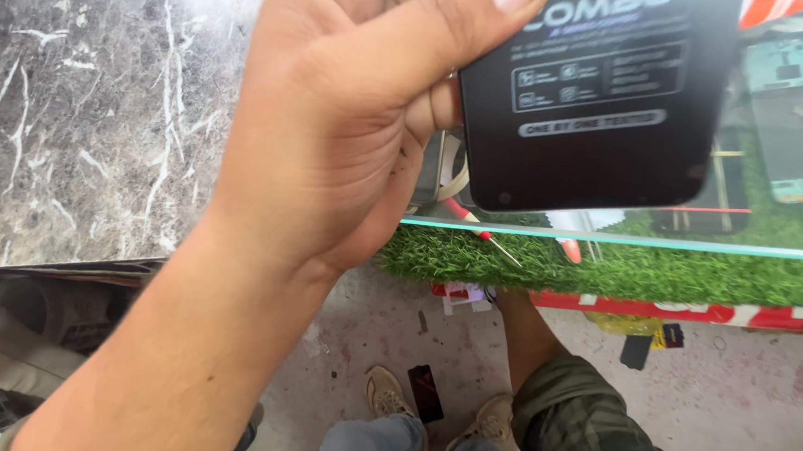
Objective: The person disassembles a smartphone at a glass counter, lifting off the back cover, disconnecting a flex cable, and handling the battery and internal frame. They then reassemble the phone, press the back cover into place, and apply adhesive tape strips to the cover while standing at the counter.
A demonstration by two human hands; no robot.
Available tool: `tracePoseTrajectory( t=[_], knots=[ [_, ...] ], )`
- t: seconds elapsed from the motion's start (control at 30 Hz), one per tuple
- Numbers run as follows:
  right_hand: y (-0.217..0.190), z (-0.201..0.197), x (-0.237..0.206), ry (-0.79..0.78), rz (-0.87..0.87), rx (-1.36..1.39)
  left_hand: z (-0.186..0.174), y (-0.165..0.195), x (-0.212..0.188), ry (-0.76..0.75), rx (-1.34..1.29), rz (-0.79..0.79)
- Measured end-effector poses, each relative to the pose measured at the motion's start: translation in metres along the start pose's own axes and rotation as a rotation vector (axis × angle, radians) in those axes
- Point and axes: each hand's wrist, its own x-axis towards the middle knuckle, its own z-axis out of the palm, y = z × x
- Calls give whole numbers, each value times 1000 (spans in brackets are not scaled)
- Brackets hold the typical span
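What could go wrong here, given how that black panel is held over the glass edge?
The left hand pinches the black panel only at one corner, so it might slip and strike the glass edge or drop to the concrete floor. The red-handled screwdriver lies near that edge and could be knocked off toward the shoes below.

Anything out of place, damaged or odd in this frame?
Yes: a small dark phone-like slab lies on the bare concrete floor between someone's shoes, where it could be stepped on. The left hand holds a black panel above the glass-topped bench; no damage visible.
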Motion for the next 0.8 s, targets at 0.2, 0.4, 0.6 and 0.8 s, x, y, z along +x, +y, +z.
tracePoseTrajectory(
  t=[0.2,0.4,0.6,0.8],
  knots=[
    [-4,-45,-37,-15,169,453,10,-4,9,108,-72,-9],
    [-3,-100,-101,-207,195,1344,14,-5,15,252,-44,-33],
    [3,-186,-171,-318,67,1419,20,-6,23,305,-61,-39],
    [-45,-295,-156,91,-282,562,17,-13,28,315,-92,-17]
  ],
)
